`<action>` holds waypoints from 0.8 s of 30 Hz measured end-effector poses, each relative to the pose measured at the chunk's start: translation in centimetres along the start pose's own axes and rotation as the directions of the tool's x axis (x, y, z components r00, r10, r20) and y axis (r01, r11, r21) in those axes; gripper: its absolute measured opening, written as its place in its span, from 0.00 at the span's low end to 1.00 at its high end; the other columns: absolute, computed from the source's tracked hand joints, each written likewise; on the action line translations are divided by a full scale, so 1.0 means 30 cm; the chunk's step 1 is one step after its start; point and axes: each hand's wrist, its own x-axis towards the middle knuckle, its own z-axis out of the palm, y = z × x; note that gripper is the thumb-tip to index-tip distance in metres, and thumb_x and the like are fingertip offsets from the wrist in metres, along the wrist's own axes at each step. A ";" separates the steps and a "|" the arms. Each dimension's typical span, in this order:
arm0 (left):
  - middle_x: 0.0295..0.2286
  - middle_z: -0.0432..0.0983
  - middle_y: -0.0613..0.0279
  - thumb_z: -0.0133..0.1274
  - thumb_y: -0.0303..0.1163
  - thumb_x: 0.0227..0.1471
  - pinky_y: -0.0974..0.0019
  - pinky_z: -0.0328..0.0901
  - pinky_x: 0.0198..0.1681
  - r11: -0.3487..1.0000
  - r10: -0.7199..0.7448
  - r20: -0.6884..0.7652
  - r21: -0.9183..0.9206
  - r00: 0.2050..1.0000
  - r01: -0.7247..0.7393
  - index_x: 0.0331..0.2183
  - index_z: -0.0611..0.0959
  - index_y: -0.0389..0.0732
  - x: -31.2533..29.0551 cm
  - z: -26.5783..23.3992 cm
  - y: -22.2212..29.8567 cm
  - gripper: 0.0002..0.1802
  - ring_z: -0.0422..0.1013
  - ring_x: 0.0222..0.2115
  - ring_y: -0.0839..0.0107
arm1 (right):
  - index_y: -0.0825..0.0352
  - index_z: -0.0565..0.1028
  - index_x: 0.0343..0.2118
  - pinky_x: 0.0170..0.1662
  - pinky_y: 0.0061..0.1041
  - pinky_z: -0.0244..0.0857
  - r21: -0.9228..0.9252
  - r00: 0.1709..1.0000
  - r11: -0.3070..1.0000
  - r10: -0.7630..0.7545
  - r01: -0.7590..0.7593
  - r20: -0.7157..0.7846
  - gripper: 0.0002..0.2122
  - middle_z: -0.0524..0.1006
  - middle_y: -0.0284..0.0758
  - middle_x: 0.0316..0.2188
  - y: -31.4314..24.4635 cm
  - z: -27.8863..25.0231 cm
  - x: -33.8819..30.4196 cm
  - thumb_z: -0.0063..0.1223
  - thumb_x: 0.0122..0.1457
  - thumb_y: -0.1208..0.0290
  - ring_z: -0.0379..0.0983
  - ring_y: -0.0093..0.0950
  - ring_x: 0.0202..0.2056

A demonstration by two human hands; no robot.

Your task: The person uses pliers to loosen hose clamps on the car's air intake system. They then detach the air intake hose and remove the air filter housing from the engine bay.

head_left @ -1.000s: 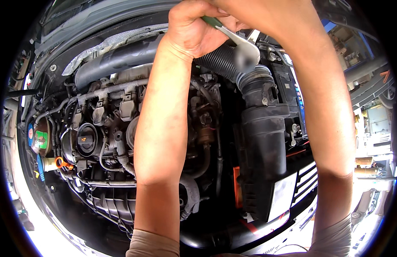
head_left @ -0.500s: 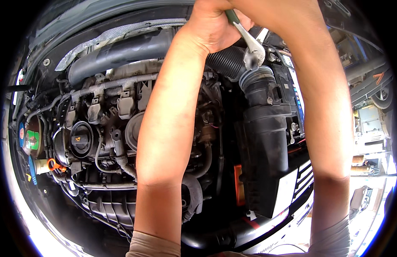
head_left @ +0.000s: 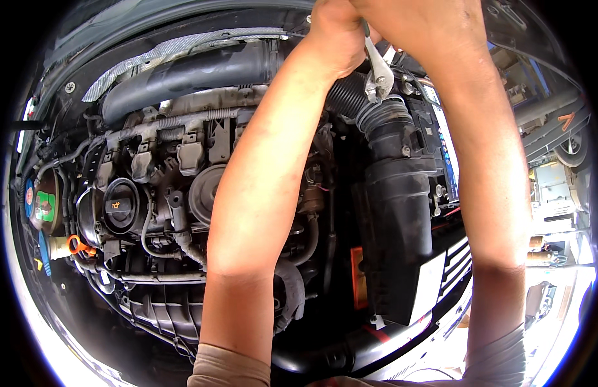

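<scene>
At the engine bay's [head_left: 73, 103] far edge, the left hand [head_left: 341, 39] curls beside the tool [head_left: 379, 77], fingers hidden; the handle rises between both hands, seemingly leaving the metal head clear over the ribbed hose [head_left: 350, 97]. The right hand's [head_left: 421, 22] grip I cannot tell. Beyond, right, stands a wheel [head_left: 573, 149].

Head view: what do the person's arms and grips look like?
Left grip and right grip: no gloves visible, partly cropped. Left forearm and right forearm bare, no watch visible. Left sleeve and right sleeve: greyish-tan cloth, ending above the elbows.
</scene>
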 end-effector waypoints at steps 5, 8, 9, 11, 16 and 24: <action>0.52 0.75 0.62 0.63 0.75 0.38 0.58 0.67 0.60 1.000 -0.006 -0.047 0.007 0.999 0.006 0.59 0.72 0.40 -0.008 -0.005 -0.008 0.58 0.70 0.54 0.68 | 0.68 0.63 0.37 0.40 0.41 0.68 -0.064 0.999 0.997 -0.039 0.038 -0.004 0.22 0.73 0.47 0.27 -0.020 0.011 -0.003 0.67 0.44 0.77 0.74 0.49 0.34; 0.52 0.76 0.62 0.64 0.68 0.45 0.58 0.67 0.59 0.996 -0.064 -0.083 -0.072 0.995 0.058 0.58 0.73 0.40 -0.015 -0.013 -0.014 0.51 0.72 0.53 0.68 | 0.67 0.63 0.37 0.39 0.41 0.68 -0.004 0.997 1.000 0.031 -0.031 0.069 0.22 0.73 0.46 0.27 -0.034 0.000 0.017 0.67 0.45 0.77 0.74 0.49 0.34; 0.52 0.76 0.62 0.64 0.66 0.47 0.58 0.68 0.58 0.991 -0.112 -0.104 -0.091 0.988 0.103 0.58 0.73 0.41 -0.016 -0.016 -0.017 0.49 0.72 0.53 0.67 | 0.67 0.63 0.37 0.39 0.41 0.68 0.027 0.996 0.999 0.032 -0.035 0.084 0.21 0.73 0.46 0.27 -0.041 -0.008 0.026 0.67 0.45 0.77 0.74 0.49 0.34; 0.51 0.76 0.63 0.64 0.62 0.49 0.58 0.68 0.58 0.988 -0.124 -0.086 -0.108 0.989 0.114 0.58 0.74 0.41 -0.014 -0.021 -0.022 0.45 0.72 0.52 0.67 | 0.66 0.63 0.37 0.38 0.41 0.67 0.035 0.997 0.999 0.027 -0.029 0.078 0.21 0.73 0.46 0.26 -0.062 -0.025 0.030 0.67 0.45 0.76 0.74 0.49 0.33; 0.52 0.76 0.63 0.64 0.65 0.47 0.58 0.68 0.58 0.995 -0.063 -0.071 -0.076 0.995 0.057 0.58 0.73 0.41 -0.007 -0.016 -0.035 0.48 0.72 0.52 0.68 | 0.65 0.63 0.37 0.37 0.42 0.67 0.021 0.981 0.994 0.104 -0.109 0.164 0.21 0.73 0.45 0.26 -0.094 -0.062 0.027 0.67 0.45 0.77 0.74 0.48 0.33; 0.53 0.74 0.64 0.65 0.69 0.44 0.58 0.67 0.59 0.988 -0.063 -0.046 -0.144 0.997 0.056 0.59 0.72 0.40 -0.021 0.011 -0.043 0.52 0.71 0.54 0.68 | 0.65 0.64 0.36 0.37 0.41 0.68 -0.008 0.994 0.999 -0.043 0.044 0.102 0.21 0.73 0.44 0.26 -0.046 -0.031 0.019 0.68 0.44 0.77 0.75 0.49 0.34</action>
